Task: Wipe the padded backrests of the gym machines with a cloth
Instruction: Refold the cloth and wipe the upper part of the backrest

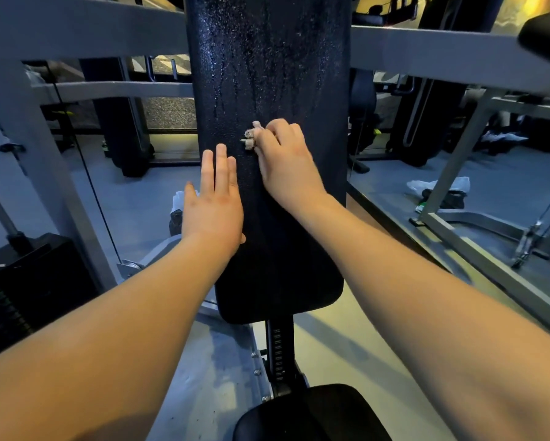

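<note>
From the head camera, the black padded backrest point(267, 58) stands upright, its upper part beaded with droplets. The right hand point(286, 163) clutches a small bunched cloth point(251, 136), perhaps tan, against the pad. The left hand point(215, 202) lies flat, fingers straight, at the pad's left edge. Grey frame bars point(76, 30), a weight stack point(22, 297) and grey floor point(378, 345) surround it.

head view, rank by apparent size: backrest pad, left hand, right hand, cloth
1. backrest pad
2. left hand and right hand, about alike, not ranked
3. cloth, mostly hidden in the right hand's grip
</note>
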Tool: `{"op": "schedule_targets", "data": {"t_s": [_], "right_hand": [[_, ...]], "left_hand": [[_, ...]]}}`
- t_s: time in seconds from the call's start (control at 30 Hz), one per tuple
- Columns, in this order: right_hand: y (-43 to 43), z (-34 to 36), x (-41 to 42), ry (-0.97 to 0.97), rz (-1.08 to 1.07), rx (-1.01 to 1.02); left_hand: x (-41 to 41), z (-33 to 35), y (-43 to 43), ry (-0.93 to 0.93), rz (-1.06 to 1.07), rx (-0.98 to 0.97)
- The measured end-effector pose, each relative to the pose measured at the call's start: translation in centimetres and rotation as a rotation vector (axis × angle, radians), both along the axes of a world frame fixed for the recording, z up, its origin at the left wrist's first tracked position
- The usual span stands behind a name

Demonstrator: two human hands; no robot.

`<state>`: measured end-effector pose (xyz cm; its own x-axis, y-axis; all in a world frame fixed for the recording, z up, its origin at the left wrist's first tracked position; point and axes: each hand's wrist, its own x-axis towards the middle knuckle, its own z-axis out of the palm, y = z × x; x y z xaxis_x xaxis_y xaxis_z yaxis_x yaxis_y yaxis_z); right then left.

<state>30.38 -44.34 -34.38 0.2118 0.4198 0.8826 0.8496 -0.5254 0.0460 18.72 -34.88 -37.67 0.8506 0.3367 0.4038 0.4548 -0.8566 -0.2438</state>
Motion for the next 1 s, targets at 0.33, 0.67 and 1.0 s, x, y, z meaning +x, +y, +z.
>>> {"op": "schedule_targets", "data": {"t_s": [0.33,0.67,1.0], "right_hand": [[-5.0,2.7,5.7,0.277,-0.279,0.374],[-7.0,-6.3,-0.4,0.214,-0.031,-0.119],[-8.6,2.6,3.6,0.458,-0.113,0.13]], "left_hand": [[0.0,-0.1,-0.4,0.009,0.023,0.018],[0.0,0.2,-0.8,0.019,0.048,-0.009],[0.0,0.2,-0.9,0.017,0.051,-0.001]]}}
